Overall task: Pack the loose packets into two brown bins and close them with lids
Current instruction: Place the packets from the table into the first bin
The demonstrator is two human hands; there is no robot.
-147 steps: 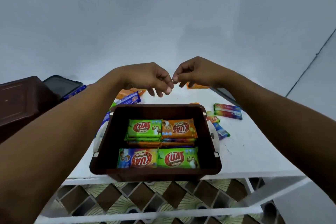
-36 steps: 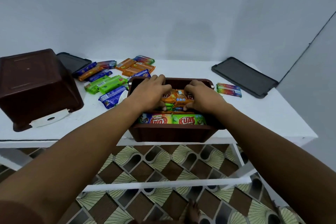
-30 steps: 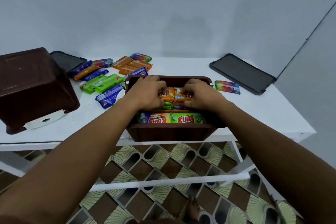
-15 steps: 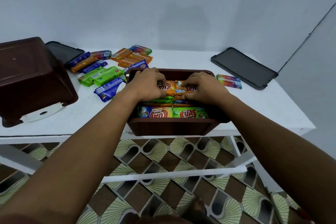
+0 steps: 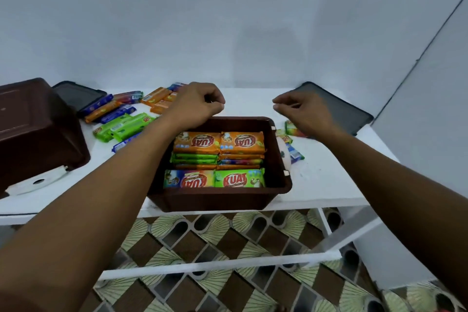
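At frame centre, above the rectangular brown plastic bin [image 5: 220, 200] of glossy packets [image 5: 197, 142], my left hand [image 5: 200, 105] hovers curled and empty, my right hand [image 5: 302, 111] loosely curled, empty

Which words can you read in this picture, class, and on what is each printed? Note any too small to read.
"KUAT": green packet, front right of the brown bin, upright.
"KUAT": rainbow packet, front left, upside down.
"KUAT": left orange packet, at the back, upside down.
"KUAT": right orange packet, at the back, upside down.
Loose packets on the table: print too small to read.
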